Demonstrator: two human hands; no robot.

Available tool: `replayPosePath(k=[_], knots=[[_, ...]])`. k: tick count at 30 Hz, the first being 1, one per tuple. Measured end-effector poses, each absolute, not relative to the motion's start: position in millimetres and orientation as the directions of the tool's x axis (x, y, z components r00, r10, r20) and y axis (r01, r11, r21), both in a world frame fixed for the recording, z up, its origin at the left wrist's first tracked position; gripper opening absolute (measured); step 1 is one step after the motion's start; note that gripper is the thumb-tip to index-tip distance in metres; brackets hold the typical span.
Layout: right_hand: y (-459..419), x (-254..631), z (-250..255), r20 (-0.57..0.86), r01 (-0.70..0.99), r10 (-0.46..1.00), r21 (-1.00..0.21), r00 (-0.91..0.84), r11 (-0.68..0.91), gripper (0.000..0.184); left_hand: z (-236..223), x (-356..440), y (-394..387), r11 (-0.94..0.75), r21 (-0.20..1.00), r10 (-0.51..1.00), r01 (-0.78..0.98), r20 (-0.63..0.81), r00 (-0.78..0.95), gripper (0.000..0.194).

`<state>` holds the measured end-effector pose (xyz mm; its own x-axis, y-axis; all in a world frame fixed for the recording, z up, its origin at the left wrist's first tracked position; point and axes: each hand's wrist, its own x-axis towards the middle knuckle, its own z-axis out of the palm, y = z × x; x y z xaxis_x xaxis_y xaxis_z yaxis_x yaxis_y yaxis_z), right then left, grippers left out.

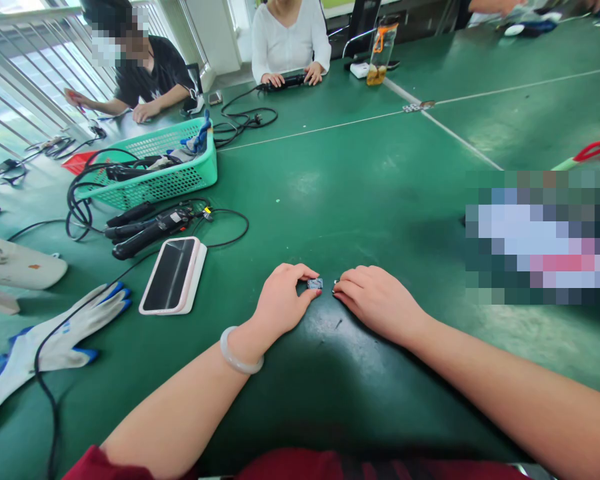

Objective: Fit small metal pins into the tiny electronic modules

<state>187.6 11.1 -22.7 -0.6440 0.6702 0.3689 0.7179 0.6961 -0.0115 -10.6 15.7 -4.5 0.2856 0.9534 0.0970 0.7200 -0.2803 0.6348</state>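
Note:
Both my hands rest on the green table (360, 200) close in front of me. My left hand (283, 300), with a pale bangle on the wrist, pinches a tiny blue-grey part (315, 283) between thumb and forefinger. My right hand (375, 300) lies curled just right of it, its fingertips pressed together on a very small piece (336, 283) that I cannot make out. The two hands are a finger's width apart. A tiny dark speck (339, 324) lies on the table just below them.
A phone on a white stand (173, 275) lies to the left, beside black corded tools (145, 230), a teal basket (153, 167) of cables and a white-and-blue glove (55, 340). Two people sit at the far side. A bottle (381, 50) stands at the back.

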Motion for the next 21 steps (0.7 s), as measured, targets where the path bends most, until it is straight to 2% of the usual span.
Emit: replayPosePath(k=[6, 10, 21], knots=[[11.9, 187.5, -22.5, 0.352, 0.701, 0.644, 0.051, -0.679, 0.711, 0.022, -5.3, -10.8, 15.7, -0.286, 0.630, 0.952, 0.722, 0.103, 0.287, 0.017], [13.8, 185.4, -24.6, 0.366, 0.718, 0.661, 0.029, -0.655, 0.696, 0.025, -5.9, -10.7, 14.8, -0.281, 0.631, 0.954, 0.723, 0.101, 0.283, 0.017], [15.7, 189.8, -22.9, 0.311, 0.713, 0.791, -0.344, -0.527, 0.611, 0.019, -4.7, -11.0, 15.4, -0.273, 0.636, 0.955, 0.722, 0.091, 0.281, 0.018]])
